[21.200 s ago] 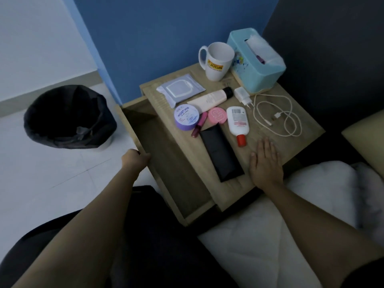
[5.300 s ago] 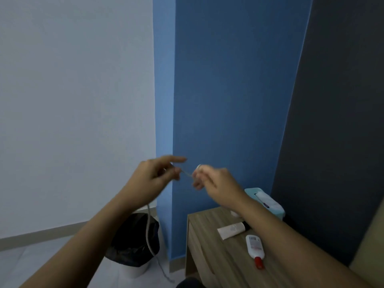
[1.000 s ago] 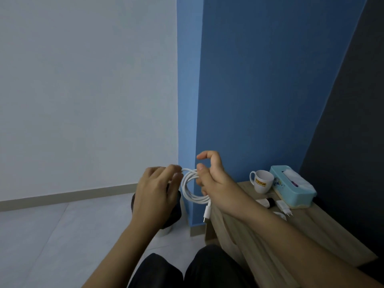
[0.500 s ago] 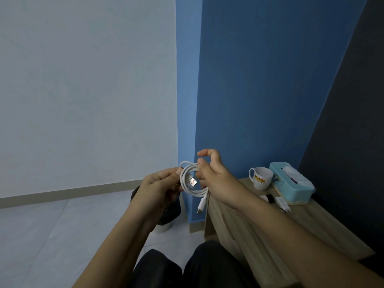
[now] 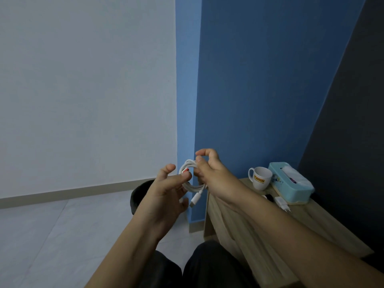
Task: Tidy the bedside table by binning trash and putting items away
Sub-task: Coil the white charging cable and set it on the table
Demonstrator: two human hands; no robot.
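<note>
A white charging cable [image 5: 188, 165] is wound into a small coil in mid-air, left of the wooden bedside table [image 5: 324, 227]. My right hand [image 5: 212, 173] pinches the coil's top and right side. My left hand [image 5: 166, 190] holds the orange-tipped USB plug against the coil's left side with thumb and fingers. The other plug dangles below the coil. On the table's far end stand a white mug [image 5: 260, 178], a teal tissue box [image 5: 291, 182] and a white charger adapter [image 5: 281, 202]. My right forearm hides most of the tabletop.
A black bin [image 5: 138, 194] stands on the pale tiled floor behind my left hand, beside the blue wall corner. My dark-trousered knees fill the lower middle. A dark wall rises at the right behind the table.
My left hand has shifted its grip on the coil, fingers now spread lower with the USB plug at the thumb. The coil stays at about the same height between both hands.
</note>
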